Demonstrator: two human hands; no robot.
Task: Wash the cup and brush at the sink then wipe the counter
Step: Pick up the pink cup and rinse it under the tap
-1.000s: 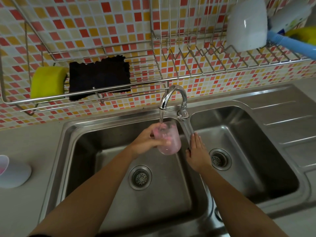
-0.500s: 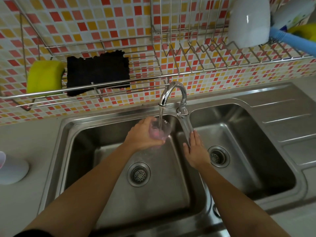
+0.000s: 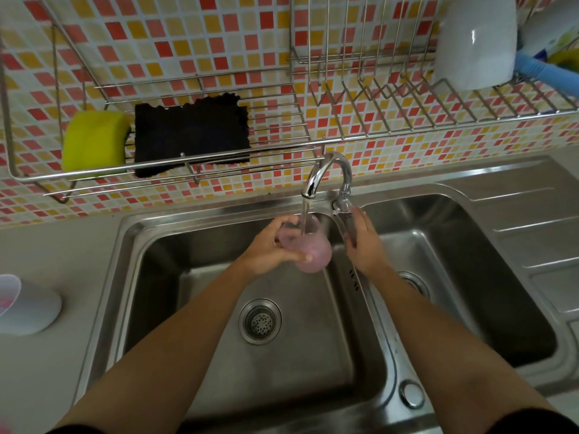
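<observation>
My left hand point(image 3: 269, 249) grips a clear pink cup point(image 3: 313, 255) under the running stream from the chrome tap point(image 3: 329, 170), over the left basin of the steel sink point(image 3: 188, 270). Water pours into the cup's mouth. My right hand point(image 3: 363, 242) lies with straight fingers on the tap's lever, on the divider between the two basins. A blue brush handle point(image 3: 545, 73) shows on the wall rack at the far right.
A wire rack point(image 3: 313, 142) on the tiled wall holds a yellow sponge point(image 3: 94, 142), a black cloth point(image 3: 191, 133) and a white cup point(image 3: 476, 42). A white-and-pink cup point(image 3: 28, 305) sits on the grey counter at the left. The right basin point(image 3: 470, 277) and a ribbed drainboard lie to the right.
My left hand turned the pink cup under the stream, first tipping it, then bringing it back with its mouth up. My right hand slid a little up along the tap lever.
</observation>
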